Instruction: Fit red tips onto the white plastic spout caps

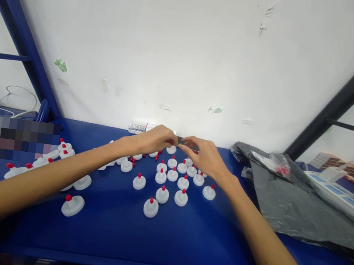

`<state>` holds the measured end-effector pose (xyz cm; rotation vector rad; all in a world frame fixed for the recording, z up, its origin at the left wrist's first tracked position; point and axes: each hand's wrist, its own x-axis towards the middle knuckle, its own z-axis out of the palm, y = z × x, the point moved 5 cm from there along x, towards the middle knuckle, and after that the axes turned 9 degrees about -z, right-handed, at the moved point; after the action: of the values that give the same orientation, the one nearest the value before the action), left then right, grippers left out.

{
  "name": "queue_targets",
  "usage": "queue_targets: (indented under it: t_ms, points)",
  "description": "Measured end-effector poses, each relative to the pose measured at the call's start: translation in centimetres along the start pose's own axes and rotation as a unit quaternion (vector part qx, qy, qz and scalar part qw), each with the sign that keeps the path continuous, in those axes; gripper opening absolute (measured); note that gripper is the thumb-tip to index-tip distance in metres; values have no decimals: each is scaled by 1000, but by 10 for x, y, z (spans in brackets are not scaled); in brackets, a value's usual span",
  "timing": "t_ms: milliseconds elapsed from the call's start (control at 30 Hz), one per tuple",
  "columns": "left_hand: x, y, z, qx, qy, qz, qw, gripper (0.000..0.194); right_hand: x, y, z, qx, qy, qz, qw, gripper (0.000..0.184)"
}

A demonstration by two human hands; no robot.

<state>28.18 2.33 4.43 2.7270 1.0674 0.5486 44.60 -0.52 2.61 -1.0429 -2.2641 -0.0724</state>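
Observation:
My left hand [161,138] reaches to the back of the blue table, its fingers pinched together; whatever they hold is hidden. Just below those fingertips stands a round white lid [171,149]. Facing it, my right hand [203,151] has its thumb and fingers apart, with nothing visible between them. In front of both hands stand several white lids with red tips [162,195]. Loose small red caps [132,160] lie near my left wrist, beside a white lid without a red tip [126,166].
More red-tipped lids [72,205] lie left of my left forearm. A clear plastic bottle [136,127] rests against the white wall. On the right are a grey plastic bag [284,207], a small clear bag with red pieces [281,165] and a white power strip [347,198]. Metal posts frame both sides.

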Motion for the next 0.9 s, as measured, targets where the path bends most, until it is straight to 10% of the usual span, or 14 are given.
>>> queue_targets:
  t_ms: [167,267,433,900]
  points:
    - [-3,18,-19,-150,66,-50,985,14,2,-13,2,12,-1,-23,1000,28]
    - [-7,12,-16,-39,82,-122,988,15,2,-8,-1,-6,14,-5,1000,30]
    - [-17,-4,7,210,-42,-180,960,15,2,0,-4,-36,23,5,999,31]
    - [-16,-10,29,121,-66,-168,976,22,2,-8,2,-46,2,-41,998,30]
